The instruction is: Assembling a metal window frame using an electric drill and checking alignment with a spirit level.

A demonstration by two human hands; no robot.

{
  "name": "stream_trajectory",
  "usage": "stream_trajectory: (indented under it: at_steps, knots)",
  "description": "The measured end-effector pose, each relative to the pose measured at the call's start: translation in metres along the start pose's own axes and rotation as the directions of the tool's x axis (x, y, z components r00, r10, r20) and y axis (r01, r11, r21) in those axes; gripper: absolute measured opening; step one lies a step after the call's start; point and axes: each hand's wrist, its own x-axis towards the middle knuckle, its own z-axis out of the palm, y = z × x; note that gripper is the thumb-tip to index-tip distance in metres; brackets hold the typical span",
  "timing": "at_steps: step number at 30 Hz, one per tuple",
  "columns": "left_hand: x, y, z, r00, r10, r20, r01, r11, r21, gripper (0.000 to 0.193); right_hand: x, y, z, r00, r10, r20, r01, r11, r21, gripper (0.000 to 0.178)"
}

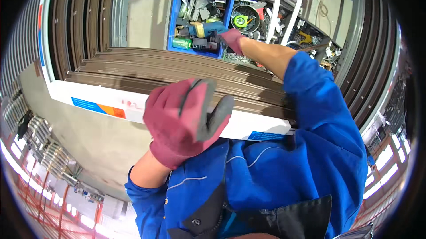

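My right hand, in a maroon glove, reaches over the frame to the right side of a blue crate. Its fingers close at the rear end of a blue cordless drill, whose chuck points left; the grip itself is partly hidden. My left hand, gloved in maroon with dark grey fingertips, is raised above the near bar of a brown and white profile frame. Its fingers are half bent, the thumb stands apart, and nothing shows between them.
Around the drill, the crate holds a green can and small metal parts. To its right sit a round pan with a yellow-green tape measure, loose screws and a yellow tool. Two white strips slant above. Brown profiles stand at left.
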Motion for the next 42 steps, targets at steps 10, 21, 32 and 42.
stream_trajectory:
  at_steps: [10,21,32,42]
  knots:
    - [-0.009,-0.003,0.013,0.993,-0.007,-0.118,-0.007,0.993,-0.115,0.055,-0.239,-0.150,-0.203,0.940,-0.191,-0.282,0.240,0.959,0.153,0.063]
    - [0.057,0.032,-0.009,0.921,0.101,-0.376,-0.178,0.968,-0.175,0.077,-0.403,-0.176,-0.257,0.494,-0.785,-0.373,0.733,0.607,-0.308,0.072]
    - [0.077,0.131,0.032,0.966,0.237,-0.108,-0.227,0.970,0.091,0.073,-0.351,-0.102,-0.356,0.737,-0.652,0.178,0.509,0.709,0.489,0.085]
    - [0.001,0.037,0.003,0.982,0.036,0.185,-0.077,0.973,0.220,0.046,-0.296,-0.032,-0.447,0.776,-0.465,0.426,0.257,0.850,0.459,0.087]
